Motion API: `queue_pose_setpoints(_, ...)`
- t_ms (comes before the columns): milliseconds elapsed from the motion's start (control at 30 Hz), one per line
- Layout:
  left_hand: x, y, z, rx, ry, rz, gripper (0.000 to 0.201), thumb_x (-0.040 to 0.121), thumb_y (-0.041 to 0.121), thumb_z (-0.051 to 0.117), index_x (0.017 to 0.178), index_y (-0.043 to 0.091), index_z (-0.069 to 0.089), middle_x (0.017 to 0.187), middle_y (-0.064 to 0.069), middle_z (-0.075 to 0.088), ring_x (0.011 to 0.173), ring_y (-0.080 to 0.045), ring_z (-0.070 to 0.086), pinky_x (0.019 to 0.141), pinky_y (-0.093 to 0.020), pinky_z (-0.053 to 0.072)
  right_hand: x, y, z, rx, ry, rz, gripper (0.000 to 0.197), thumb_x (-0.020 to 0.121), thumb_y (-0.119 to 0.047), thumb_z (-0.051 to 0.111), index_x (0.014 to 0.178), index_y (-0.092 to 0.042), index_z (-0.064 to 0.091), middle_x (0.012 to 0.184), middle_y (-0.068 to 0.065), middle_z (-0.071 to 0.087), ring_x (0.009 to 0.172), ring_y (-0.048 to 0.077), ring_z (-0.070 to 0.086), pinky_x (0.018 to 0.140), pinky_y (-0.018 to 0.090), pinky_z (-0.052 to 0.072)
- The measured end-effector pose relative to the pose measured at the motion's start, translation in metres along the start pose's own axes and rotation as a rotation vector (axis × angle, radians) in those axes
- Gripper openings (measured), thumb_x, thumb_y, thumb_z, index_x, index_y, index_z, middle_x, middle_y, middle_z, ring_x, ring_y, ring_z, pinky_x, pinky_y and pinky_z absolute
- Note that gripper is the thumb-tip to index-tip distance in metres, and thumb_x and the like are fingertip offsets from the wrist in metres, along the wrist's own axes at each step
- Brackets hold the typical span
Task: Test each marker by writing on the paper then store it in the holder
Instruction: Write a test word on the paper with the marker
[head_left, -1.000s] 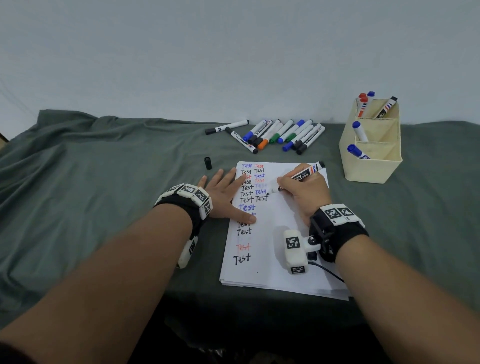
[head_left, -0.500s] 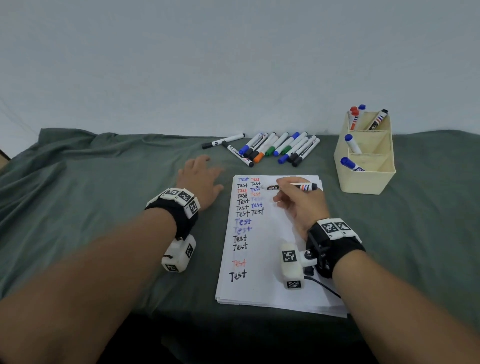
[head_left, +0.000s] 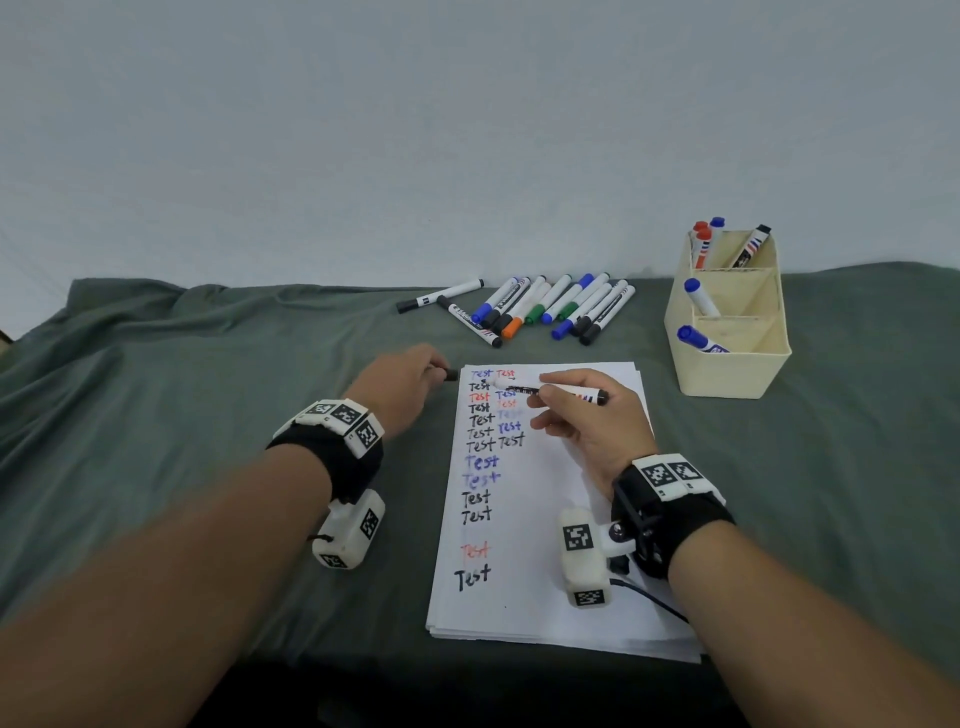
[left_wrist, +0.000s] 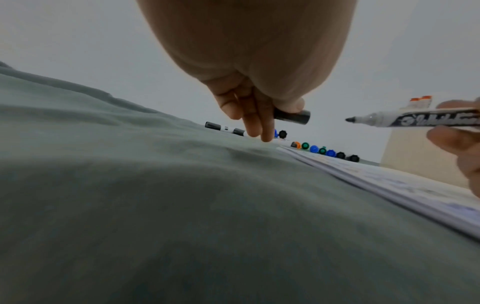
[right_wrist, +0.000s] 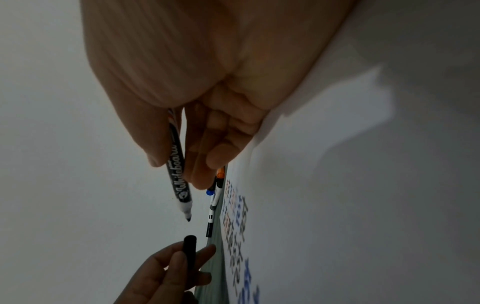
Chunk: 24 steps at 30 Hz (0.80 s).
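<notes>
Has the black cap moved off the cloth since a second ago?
Yes. The black cap lay on the cloth left of the paper; now the left hand holds it at the paper's top-left corner.

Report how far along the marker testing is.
Done: five markers stand in the holder, and the paper carries many "Test" lines. In hand: the right hand holds an uncapped black marker; the left hand pinches its cap. Left: capping and storing it, then the row of markers on the cloth.
</notes>
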<state>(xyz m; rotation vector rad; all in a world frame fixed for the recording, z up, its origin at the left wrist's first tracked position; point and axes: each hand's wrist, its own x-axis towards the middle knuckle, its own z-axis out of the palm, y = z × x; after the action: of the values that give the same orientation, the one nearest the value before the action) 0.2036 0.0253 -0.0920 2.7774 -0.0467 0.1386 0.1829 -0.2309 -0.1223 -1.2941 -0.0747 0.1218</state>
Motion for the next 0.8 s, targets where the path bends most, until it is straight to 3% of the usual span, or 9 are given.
queue_pose_setpoints(100,-0.005,0.010,-0.001,-0.051,-0.042,0.044,0.015,0.101,0.030,0.049,0.113,0.028,0.057,0.087,0.005,0.063,0.078,-0.013,0.057,0.065,-0.029,0.042,-0.001,-0.001,0.000,-0.014,-0.015,-0.004,0.009,0.088,-0.011,0.076,0.092,-0.019,0.079,0.090,0.016,0.077,0.073,0.027,0.071,0.064,0.025,0.055)
queue_pose_setpoints(200,-0.010,0.019,0.000,-0.094,-0.100,0.072,0.014,0.101,0.030,0.049,0.114,0.029,0.056,0.101,0.004,0.068,0.091,-0.014,0.062,0.080,-0.035,0.051,-0.002,-0.002,0.001,-0.026,-0.015,0.003,0.009,0.087,-0.010,0.077,0.093,-0.016,0.079,0.089,0.016,0.077,0.074,0.027,0.071,0.064,0.024,0.056)
queue_pose_setpoints(267,-0.012,0.024,0.002,-0.104,-0.149,0.093,0.014,0.101,0.030,0.048,0.114,0.029,0.055,0.109,0.005,0.068,0.097,-0.013,0.062,0.085,-0.034,0.051,-0.003,-0.003,0.003,-0.039,-0.023,0.009,0.009,0.086,-0.010,0.078,0.093,-0.015,0.079,0.088,0.016,0.077,0.074,0.027,0.071,0.065,0.024,0.056)
queue_pose_setpoints(400,-0.013,0.031,0.005,-0.085,-0.189,0.131,0.012,0.102,0.025,0.043,0.106,0.033,0.051,0.099,0.011,0.068,0.089,-0.012,0.060,0.070,-0.025,0.042,-0.004,-0.006,0.005,-0.075,-0.041,0.013,0.011,0.085,-0.010,0.079,0.094,-0.016,0.080,0.088,0.013,0.078,0.075,0.025,0.071,0.068,0.024,0.058)
queue_pose_setpoints(533,-0.014,0.031,0.004,-0.097,-0.150,0.118,0.014,0.103,0.021,0.040,0.105,0.028,0.052,0.087,0.006,0.063,0.075,-0.008,0.055,0.061,-0.024,0.038,-0.006,-0.008,0.007,-0.120,-0.049,-0.001,0.016,0.083,-0.013,0.081,0.097,-0.020,0.080,0.089,0.008,0.079,0.074,0.022,0.073,0.072,0.025,0.059)
queue_pose_setpoints(633,-0.014,0.030,0.004,-0.082,-0.141,0.124,0.014,0.103,0.020,0.040,0.105,0.027,0.052,0.087,0.004,0.063,0.074,-0.007,0.055,0.059,-0.021,0.036,-0.007,-0.008,0.010,-0.172,-0.069,-0.012,0.017,0.082,-0.016,0.083,0.098,-0.023,0.081,0.092,0.004,0.079,0.073,0.019,0.072,0.073,0.024,0.059)
queue_pose_setpoints(733,-0.012,0.033,0.007,-0.034,-0.166,0.135,0.010,0.103,0.027,0.040,0.108,0.029,0.049,0.095,0.001,0.066,0.084,-0.015,0.059,0.069,-0.028,0.046,-0.005,-0.006,0.008,-0.194,-0.043,-0.018,0.014,0.083,-0.016,0.081,0.096,-0.023,0.081,0.091,0.004,0.079,0.069,0.017,0.070,0.070,0.024,0.059)
queue_pose_setpoints(767,-0.009,0.033,0.008,-0.017,-0.158,0.135,0.016,0.101,0.036,0.043,0.115,0.029,0.048,0.103,-0.002,0.065,0.089,-0.017,0.059,0.076,-0.034,0.049,-0.004,-0.005,0.007,-0.187,-0.021,-0.021,0.013,0.084,-0.016,0.079,0.096,-0.022,0.080,0.088,0.006,0.078,0.067,0.015,0.068,0.068,0.024,0.059)
queue_pose_setpoints(800,-0.006,0.032,0.009,-0.002,-0.151,0.125,0.036,0.097,0.048,0.047,0.126,0.028,0.044,0.115,-0.004,0.063,0.099,-0.020,0.058,0.086,-0.039,0.050,-0.003,-0.004,0.005,-0.174,0.011,-0.024,0.012,0.085,-0.015,0.077,0.096,-0.021,0.078,0.085,0.007,0.077,0.065,0.014,0.066,0.065,0.024,0.057)
